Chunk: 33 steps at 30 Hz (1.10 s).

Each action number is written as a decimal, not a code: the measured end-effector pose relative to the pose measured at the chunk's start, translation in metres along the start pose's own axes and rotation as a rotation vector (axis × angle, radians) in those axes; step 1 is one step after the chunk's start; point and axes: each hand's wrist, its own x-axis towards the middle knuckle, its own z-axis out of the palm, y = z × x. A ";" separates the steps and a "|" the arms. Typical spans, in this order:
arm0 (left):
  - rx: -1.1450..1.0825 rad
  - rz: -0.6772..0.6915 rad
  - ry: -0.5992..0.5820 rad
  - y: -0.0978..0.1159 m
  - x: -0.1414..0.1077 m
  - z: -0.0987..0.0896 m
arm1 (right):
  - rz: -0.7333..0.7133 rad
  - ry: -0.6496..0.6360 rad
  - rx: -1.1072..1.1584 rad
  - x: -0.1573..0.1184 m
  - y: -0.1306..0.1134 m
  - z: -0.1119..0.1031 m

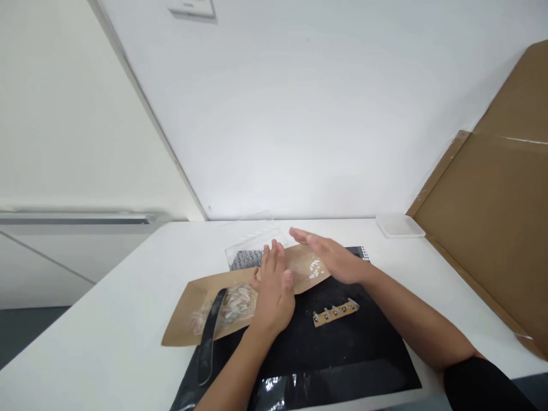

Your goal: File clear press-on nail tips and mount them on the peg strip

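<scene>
My left hand lies palm down with its fingers stretched out over the middle of a long brown cardboard piece. My right hand is held on edge above the cardboard's right end, fingers extended, with nothing in it. Close to its palm lie small white bits. Left of my left hand, clear nail tips sit in a heap, seemingly in thin plastic. A black curved nail file crosses the cardboard's left part. Several clear nail tips stand on a small tan strip in front of my hands.
A black glossy sheet covers the table's front middle. Behind the cardboard are a clear plastic sheet or case and a grey patterned piece. A shallow translucent box is near the wall. A large cardboard box stands at the right.
</scene>
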 end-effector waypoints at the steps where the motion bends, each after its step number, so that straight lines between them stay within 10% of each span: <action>1: -0.130 0.018 0.013 0.001 -0.001 -0.001 | -0.075 -0.066 -0.116 -0.002 -0.001 0.004; 6: -0.800 0.034 -0.029 0.006 -0.003 -0.003 | -0.157 -0.181 -0.489 0.000 0.021 0.016; 10: -0.872 0.042 -0.026 0.003 -0.003 -0.001 | -0.038 -0.118 -0.543 0.002 0.030 0.006; 18: -1.352 -0.189 -0.239 0.023 0.001 -0.016 | -0.392 -0.112 -0.648 0.005 0.011 0.012; 23: -1.430 -0.196 -0.260 0.024 0.005 -0.028 | -0.126 -0.034 -0.674 0.006 0.039 -0.012; 29: -1.368 -0.161 -0.268 0.029 0.002 -0.022 | -0.384 -0.107 -0.684 0.001 0.017 -0.014; 33: -1.396 -0.186 -0.295 0.031 0.001 -0.019 | -0.262 -0.196 -0.630 0.002 0.015 -0.008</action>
